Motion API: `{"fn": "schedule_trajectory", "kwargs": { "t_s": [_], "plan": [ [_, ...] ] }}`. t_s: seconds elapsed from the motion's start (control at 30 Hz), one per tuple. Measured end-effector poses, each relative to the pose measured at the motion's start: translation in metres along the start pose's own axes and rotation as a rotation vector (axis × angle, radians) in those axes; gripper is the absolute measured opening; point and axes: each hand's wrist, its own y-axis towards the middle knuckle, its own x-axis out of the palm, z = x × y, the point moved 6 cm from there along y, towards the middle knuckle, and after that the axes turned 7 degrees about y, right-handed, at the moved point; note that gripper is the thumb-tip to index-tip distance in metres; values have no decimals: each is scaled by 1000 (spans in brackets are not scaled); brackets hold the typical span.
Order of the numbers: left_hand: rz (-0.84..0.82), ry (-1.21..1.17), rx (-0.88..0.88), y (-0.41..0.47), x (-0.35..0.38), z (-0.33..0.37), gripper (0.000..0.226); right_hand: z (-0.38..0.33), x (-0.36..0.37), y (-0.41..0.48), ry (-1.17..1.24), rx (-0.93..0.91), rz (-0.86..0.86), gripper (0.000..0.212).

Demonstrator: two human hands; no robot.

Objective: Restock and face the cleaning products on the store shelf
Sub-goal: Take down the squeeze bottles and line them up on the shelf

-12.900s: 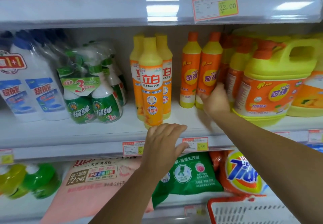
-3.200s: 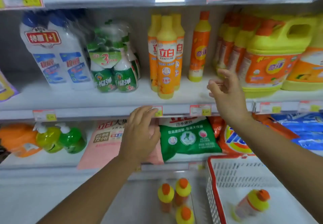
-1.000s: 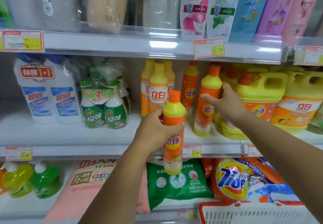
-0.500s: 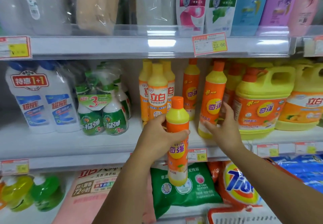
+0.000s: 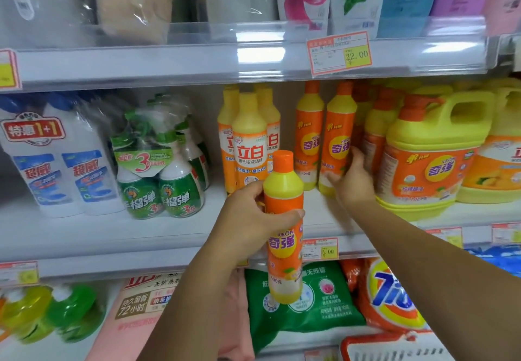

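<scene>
In the store's cleaning aisle, a person's left hand (image 5: pixel 251 214) grips an orange-capped detergent bottle (image 5: pixel 283 250) upright, thumb across its front and fingers curled behind, just in front of the middle shelf (image 5: pixel 169 233) edge. Farther right, the right hand (image 5: pixel 352 180) clasps the base of a matching bottle (image 5: pixel 337 135) standing on that shelf, left of a yellow jug (image 5: pixel 431 149).

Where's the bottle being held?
The held bottle is upright in the left hand, centre frame, just left of the 3.00 price tag.
</scene>
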Motion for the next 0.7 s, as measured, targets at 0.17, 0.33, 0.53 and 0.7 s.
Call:
{"fn": "schedule_trajectory", "kwargs": {
  "t_s": [0.17,0.33,0.53,0.7],
  "plan": [
    [-11,-5,2,1,-1,-2,43,2,7,11,51,38,0,79],
    [1,1,-2,3,-5,-2,45,0,9,12,61,115,-57,74],
    [17,7,15,-8,-12,11,40,-31,-20,-41,47,-14,-182,53],
    [60,19,70,-21,-19,28,39,-58,-14,-146,208,4,-768,78]
  ]
}}
